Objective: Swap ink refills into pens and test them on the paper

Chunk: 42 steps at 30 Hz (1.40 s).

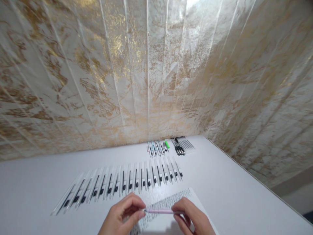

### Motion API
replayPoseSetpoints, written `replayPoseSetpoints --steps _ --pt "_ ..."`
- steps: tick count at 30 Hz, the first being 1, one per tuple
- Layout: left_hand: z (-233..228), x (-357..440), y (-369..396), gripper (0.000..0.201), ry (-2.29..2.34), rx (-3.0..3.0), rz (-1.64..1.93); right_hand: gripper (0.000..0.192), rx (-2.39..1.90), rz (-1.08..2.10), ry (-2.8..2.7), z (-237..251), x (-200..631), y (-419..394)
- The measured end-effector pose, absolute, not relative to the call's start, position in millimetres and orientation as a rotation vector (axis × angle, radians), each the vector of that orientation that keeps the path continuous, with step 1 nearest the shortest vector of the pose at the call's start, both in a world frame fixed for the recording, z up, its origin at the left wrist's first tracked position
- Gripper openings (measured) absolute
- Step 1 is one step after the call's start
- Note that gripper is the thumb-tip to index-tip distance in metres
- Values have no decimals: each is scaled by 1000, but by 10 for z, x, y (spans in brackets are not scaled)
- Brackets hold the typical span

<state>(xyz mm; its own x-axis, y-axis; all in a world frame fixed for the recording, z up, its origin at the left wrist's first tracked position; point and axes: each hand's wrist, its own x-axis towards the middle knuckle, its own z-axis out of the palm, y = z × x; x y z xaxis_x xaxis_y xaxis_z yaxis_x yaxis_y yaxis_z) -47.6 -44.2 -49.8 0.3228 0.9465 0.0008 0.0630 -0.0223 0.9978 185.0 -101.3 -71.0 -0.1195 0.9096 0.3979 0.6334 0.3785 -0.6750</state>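
Pink pen [160,211] spans both hands' fingertips above paper's [193,195] near edge.

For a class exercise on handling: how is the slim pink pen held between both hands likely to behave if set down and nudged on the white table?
The slim pink pen looks round and thin, so it would probably roll easily on the smooth white table. It spans both hands unbent, so it is likely stiff. Fingertips alone carry it, suggesting it is light.

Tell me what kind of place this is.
Probably a desk or work table set in a room corner, used for sorting or testing pens. A white table meets gold-veined wall panels, a long row of pens lies on it, and both hands hold a pink pen over scribbled paper.
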Motion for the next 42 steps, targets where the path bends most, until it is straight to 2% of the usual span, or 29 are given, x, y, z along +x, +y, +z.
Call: replayPoseSetpoints --steps 3,8,11,15,19,25,29,36,42 --pt "-472 -466 -474 4 1004 1440 879 17 -1303 432 -1895 -665 1868 -1023" --pt "-492 -431 -539 3 983 1434 944 38 -1371 539 -1928 -645 1937 -1040" --pt "-537 -442 -534 2 998 1393 953 24 -1421 719 -1873 -559 1974 -1041" --pt "-575 -464 -518 5 1005 1370 937 24 -1478 779 -1757 -483 1989 -1041" --pt "-562 -440 -556 4 996 1339 1019 49 -1573 951 -1673 -501 2001 -1030" --pt "-567 -426 -563 4 1011 1296 1051 27 -1489 898 -1655 -458 2008 -1000" --pt "-605 -435 -558 5 988 1292 1057 42 -1542 965 -1628 -502 2005 -993" --pt "-547 -476 -538 5 1007 1480 888 23 -1445 896 -1607 -484 1962 -991" --pt "-408 -554 -498 24 1022 1991 682 26 -1417 920 -1501 -420 1875 -984"
